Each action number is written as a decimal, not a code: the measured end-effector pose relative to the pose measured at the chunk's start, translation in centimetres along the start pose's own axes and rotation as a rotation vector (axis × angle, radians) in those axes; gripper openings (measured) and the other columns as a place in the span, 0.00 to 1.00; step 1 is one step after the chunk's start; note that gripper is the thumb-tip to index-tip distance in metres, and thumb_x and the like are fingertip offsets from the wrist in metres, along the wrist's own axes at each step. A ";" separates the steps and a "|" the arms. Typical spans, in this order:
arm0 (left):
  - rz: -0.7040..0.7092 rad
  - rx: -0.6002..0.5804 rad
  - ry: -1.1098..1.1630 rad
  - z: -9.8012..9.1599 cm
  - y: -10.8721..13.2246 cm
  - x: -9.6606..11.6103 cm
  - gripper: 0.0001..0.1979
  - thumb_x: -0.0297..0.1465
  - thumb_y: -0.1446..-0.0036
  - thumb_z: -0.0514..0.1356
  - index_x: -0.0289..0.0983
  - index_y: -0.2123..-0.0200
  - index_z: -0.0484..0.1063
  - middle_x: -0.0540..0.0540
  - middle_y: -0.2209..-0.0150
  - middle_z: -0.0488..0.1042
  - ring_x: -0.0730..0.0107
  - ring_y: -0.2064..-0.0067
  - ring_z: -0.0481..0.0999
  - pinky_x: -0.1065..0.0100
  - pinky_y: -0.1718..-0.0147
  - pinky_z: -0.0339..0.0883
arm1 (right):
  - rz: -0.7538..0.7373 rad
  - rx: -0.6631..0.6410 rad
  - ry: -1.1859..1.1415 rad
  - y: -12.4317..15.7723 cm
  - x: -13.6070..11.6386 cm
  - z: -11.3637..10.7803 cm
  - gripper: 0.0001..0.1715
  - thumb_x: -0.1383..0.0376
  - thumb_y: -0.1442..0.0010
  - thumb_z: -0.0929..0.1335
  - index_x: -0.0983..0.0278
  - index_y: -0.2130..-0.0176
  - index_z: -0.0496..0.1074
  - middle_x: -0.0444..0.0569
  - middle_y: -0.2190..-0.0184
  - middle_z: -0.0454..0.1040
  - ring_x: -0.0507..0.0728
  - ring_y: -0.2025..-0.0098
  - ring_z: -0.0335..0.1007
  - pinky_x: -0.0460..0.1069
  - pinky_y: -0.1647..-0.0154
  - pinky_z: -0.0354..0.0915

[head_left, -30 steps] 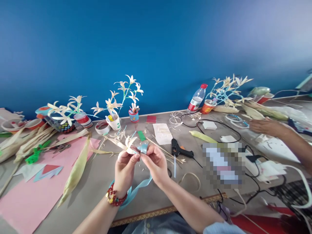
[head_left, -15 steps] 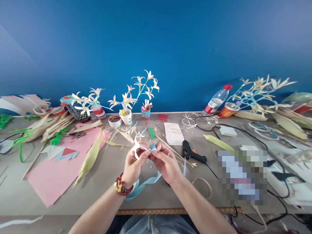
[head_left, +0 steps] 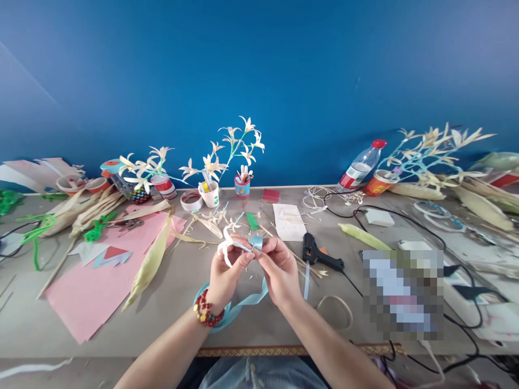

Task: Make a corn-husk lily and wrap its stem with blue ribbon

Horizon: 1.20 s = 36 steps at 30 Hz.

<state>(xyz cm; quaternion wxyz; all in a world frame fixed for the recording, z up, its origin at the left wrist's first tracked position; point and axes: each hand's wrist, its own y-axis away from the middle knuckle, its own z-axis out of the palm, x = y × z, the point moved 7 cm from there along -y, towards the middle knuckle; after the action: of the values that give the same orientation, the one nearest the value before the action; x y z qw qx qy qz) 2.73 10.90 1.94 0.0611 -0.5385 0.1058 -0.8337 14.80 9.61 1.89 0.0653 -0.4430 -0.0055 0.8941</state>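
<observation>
Between my fingertips is a white corn-husk flower (head_left: 227,247) on a thin stem wrapped in pale blue. My left hand (head_left: 227,270) is closed on that stem, with the petals standing out to its left. A light blue ribbon (head_left: 255,242) loops up at the stem's end, pinched by my right hand (head_left: 279,270). The thumbs of both hands nearly meet there. From my right hand the ribbon runs down to its roll, which lies on the table behind my left wrist and is partly hidden by it.
A black glue gun (head_left: 320,255) lies right of my hands, beside a blurred-out patch. Pink paper (head_left: 91,286) and a corn husk (head_left: 148,262) lie on the left. Finished flowers stand in a white cup (head_left: 211,195) and an orange cup (head_left: 375,185). A bottle (head_left: 359,167) leans by the wall.
My hands have shifted slightly, and the right fingers have folded closer to the left ones. The ribbon loop at the stem's end sits a little higher and wider.
</observation>
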 end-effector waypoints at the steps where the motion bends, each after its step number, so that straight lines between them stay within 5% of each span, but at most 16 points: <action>1: 0.015 0.007 -0.016 -0.1 0.0 0.1 0.05 0.30 0.48 0.69 0.38 0.67 0.76 0.47 0.65 0.72 0.69 0.62 0.72 0.68 0.61 0.69 | -0.020 0.006 0.014 0.1 0.0 -0.1 0.16 0.63 0.50 0.78 0.61 0.74 0.68 0.39 0.75 0.69 0.50 0.73 0.64 0.45 0.69 0.62; 15: -0.032 -0.080 0.037 0.1 -0.4 0.2 0.07 0.31 0.43 0.66 0.36 0.72 0.73 0.50 0.69 0.68 0.74 0.68 0.67 0.71 0.67 0.64 | 0.172 -0.160 -0.079 -0.5 0.5 0.9 0.13 0.61 0.49 0.77 0.62 0.72 0.72 0.42 0.74 0.73 0.51 0.70 0.67 0.46 0.65 0.64; 24: -0.094 -0.096 0.055 0.3 -0.5 0.0 0.09 0.33 0.45 0.67 0.35 0.72 0.74 0.49 0.72 0.69 0.74 0.70 0.66 0.71 0.70 0.63 | 0.067 -0.131 -0.056 -0.5 0.1 0.7 0.13 0.65 0.50 0.79 0.61 0.73 0.72 0.40 0.73 0.74 0.51 0.70 0.70 0.47 0.64 0.67; 36: -0.098 -0.088 0.221 0.6 -0.3 0.3 0.02 0.28 0.47 0.67 0.36 0.69 0.77 0.49 0.67 0.70 0.74 0.70 0.72 0.69 0.69 0.68 | 0.175 -0.106 -0.066 -0.5 0.7 0.4 0.16 0.63 0.52 0.80 0.63 0.73 0.70 0.40 0.76 0.76 0.49 0.74 0.71 0.44 0.68 0.65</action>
<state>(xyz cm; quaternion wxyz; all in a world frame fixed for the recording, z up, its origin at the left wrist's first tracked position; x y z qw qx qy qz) 3.15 11.06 2.49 -0.0152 -0.4502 0.1220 -0.8844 14.10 10.20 1.67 -0.0366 -0.4151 -0.0164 0.9089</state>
